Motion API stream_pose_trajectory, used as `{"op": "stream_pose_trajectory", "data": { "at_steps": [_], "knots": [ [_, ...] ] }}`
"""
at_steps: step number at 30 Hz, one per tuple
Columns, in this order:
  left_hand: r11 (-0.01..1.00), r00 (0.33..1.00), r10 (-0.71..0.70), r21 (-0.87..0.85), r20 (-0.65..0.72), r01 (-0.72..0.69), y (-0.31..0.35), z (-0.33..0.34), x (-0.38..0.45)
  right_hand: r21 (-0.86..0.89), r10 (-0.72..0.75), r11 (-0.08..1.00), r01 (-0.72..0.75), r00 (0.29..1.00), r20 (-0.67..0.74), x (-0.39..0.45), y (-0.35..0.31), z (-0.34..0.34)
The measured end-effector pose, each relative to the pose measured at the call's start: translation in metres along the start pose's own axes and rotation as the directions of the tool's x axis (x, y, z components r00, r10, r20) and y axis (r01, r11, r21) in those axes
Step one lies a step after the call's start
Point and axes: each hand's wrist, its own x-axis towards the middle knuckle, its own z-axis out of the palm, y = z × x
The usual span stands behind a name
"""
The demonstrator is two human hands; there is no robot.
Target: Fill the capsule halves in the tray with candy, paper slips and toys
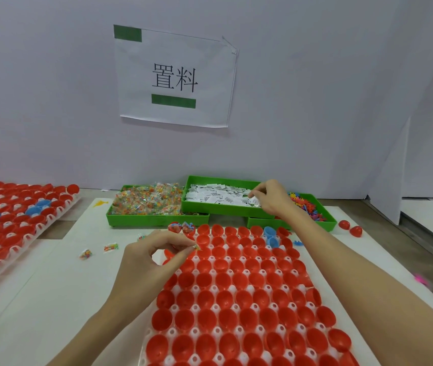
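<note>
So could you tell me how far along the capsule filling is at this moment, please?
Barely started. Two capsule halves at the tray's far left corner already hold candy. The left hand pinches a candy packet over the far rows; the right hand picks a paper slip from the middle green bin. The remaining red halves look empty.

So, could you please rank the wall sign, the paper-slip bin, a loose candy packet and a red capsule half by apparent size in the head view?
1. Wall sign
2. Paper-slip bin
3. Red capsule half, though its nearness to the camera may inflate it
4. Loose candy packet
</note>
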Motion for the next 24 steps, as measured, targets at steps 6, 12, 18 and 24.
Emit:
{"op": "stream_pose_trajectory", "data": {
  "at_steps": [6, 12, 18, 24],
  "knots": [
    [1.0, 1.0, 0.0, -0.004, -0.007, 0.0, 0.0, -0.001, 0.0, 0.163, -0.022, 0.986, 0.037, 0.995, -0.096, -0.008, 0.004, -0.005],
    [1.0, 1.0, -0.003, -0.005, -0.002, 0.003, -0.002, 0.0, 0.0, 0.174, 0.001, 0.985, 0.005, 0.999, -0.034, -0.009, 0.01, -0.007],
    [1.0, 1.0, 0.007, 0.02, -0.004, -0.007, -0.003, -0.001, 0.0, 0.137, 0.004, 0.991, 0.006, 0.997, -0.075, -0.003, 0.007, -0.002],
    [0.999, 1.0, 0.011, 0.052, -0.005, -0.01, -0.004, -0.001, -0.001, 0.14, -0.004, 0.99, 0.034, 0.978, -0.207, 0.0, 0.002, 0.005]
  ]
}}
